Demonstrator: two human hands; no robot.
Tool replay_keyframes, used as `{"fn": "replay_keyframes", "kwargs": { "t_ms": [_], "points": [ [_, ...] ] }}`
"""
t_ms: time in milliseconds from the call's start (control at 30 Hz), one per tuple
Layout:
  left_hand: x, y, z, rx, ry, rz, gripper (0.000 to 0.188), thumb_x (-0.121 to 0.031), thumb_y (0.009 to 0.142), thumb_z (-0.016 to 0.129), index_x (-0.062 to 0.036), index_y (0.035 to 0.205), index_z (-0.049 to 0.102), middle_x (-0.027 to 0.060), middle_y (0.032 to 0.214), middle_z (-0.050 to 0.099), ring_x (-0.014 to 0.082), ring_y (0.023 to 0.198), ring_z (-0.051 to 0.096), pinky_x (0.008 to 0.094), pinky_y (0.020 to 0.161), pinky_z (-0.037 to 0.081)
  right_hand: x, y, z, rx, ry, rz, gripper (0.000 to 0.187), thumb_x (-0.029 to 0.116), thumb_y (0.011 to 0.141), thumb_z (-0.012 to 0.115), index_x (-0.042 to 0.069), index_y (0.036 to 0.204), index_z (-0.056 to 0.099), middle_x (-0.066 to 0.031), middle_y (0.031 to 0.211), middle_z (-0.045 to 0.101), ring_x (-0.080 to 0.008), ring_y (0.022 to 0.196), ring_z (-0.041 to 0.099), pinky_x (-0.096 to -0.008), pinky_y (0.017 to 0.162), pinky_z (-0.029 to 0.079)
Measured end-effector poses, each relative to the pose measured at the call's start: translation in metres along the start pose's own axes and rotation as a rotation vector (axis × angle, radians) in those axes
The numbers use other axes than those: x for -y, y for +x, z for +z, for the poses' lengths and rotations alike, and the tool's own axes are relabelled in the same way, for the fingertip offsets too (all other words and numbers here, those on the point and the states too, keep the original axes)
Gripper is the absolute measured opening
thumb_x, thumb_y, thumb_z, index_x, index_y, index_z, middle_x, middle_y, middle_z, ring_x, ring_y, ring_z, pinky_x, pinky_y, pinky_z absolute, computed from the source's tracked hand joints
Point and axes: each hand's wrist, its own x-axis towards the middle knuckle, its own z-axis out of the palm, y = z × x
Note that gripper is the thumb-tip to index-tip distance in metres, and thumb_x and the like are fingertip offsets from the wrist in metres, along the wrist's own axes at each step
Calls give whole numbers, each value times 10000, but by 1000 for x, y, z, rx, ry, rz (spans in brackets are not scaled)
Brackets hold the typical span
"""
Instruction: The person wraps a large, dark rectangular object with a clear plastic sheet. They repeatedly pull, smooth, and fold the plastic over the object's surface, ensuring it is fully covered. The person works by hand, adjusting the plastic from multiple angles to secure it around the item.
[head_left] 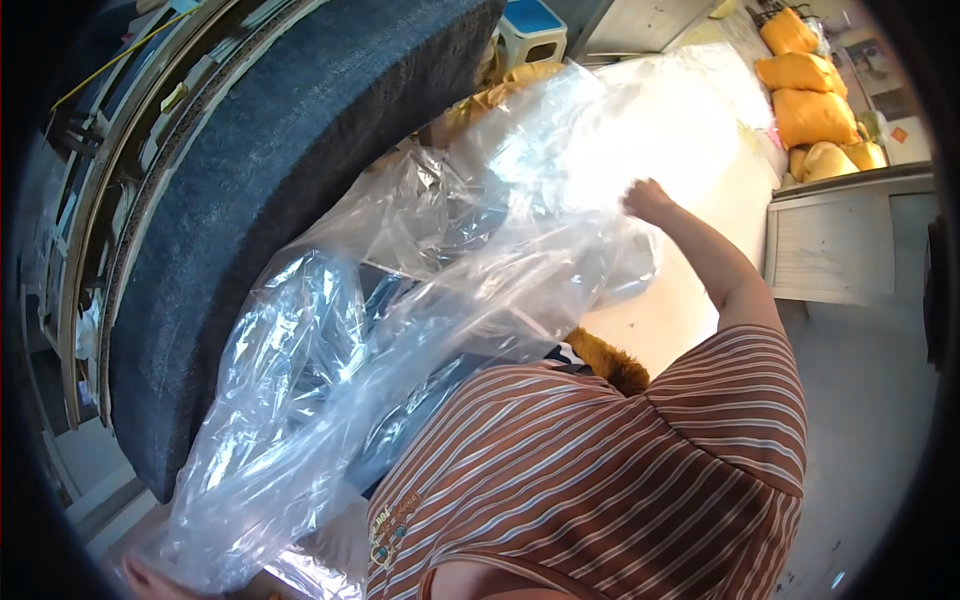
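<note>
A large clear plastic sheet point(430, 330) stretches diagonally across my front, crumpled and shiny, with long folds running between my two hands. My right hand point(648, 200) is out at arm's length, closed like a fist on the sheet's far right edge; bright glare washes out the plastic around it. At the lower left rim, my left hand point(150, 580) shows only in part. The sheet's folds gather at that hand, which looks closed on them, though its fingers are mostly hidden. Blue cloth, apparently my trousers, shows through the plastic.
Along the left runs a long dark blue padded surface point(270, 170), beside a frame with rails point(85, 240). A white stool with a blue top point(530, 18) stands beyond it. Stuffed yellow bags point(812, 118) are piled at the far right, above a pale cabinet point(835, 245). Brown fur point(608, 360) lies near my waist.
</note>
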Motion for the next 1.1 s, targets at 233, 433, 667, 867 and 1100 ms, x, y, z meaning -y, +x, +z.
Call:
{"fn": "replay_keyframes", "kwargs": {
  "t_ms": [233, 433, 667, 867, 1100],
  "points": [
    [-6, 5, 212, 503, -515, -219, 381, -338, 923, 550, 24, 1017, 626, 66, 963, 632, 161, 896, 563, 287, 843, 437, -238, -35, -84, -585, -228, 625, 314, 197, 824, 514, 45, 1088, 590, -194, 1122, 577, -364, 928, 575, -453, 753, 469],
    [87, -2, 267, 440, -163, -264, 415, -391, 882, 575, 9, 974, 641, 63, 939, 626, 168, 835, 552, 294, 775, 438, -138, 118, -486, -1585, 1009, 168, 353, 309, 867, 542, 0, 1031, 595, -146, 915, 626, -313, 742, 586, -414, 735, 465],
    [112, -39, 254, 733, -829, -579, 364, -374, 859, 612, -24, 961, 623, 66, 925, 609, 171, 845, 560, 313, 766, 453, -24, 257, -402, -1076, 529, -178, 481, 364, 931, 444, 57, 1301, 434, -186, 1277, 484, -298, 1180, 463, -396, 962, 376],
    [167, -32, 211, 653, -678, -870, 382, -372, 844, 622, -29, 1013, 623, 98, 989, 621, 207, 880, 598, 333, 764, 487, 5, 294, -404, -949, 450, -128, 525, 438, 927, 422, 102, 1329, 456, -115, 1403, 410, -287, 1303, 360, -383, 1055, 301],
    [-2, -4, 239, 305, -370, -572, 428, -428, 834, 630, -68, 1063, 671, 51, 974, 671, 150, 924, 593, 275, 830, 437, -40, 288, -408, -475, 1131, 30, 634, 487, 937, 400, 16, 1362, 415, -127, 1407, 408, -227, 1308, 356, -317, 1080, 245]
  ]
}}
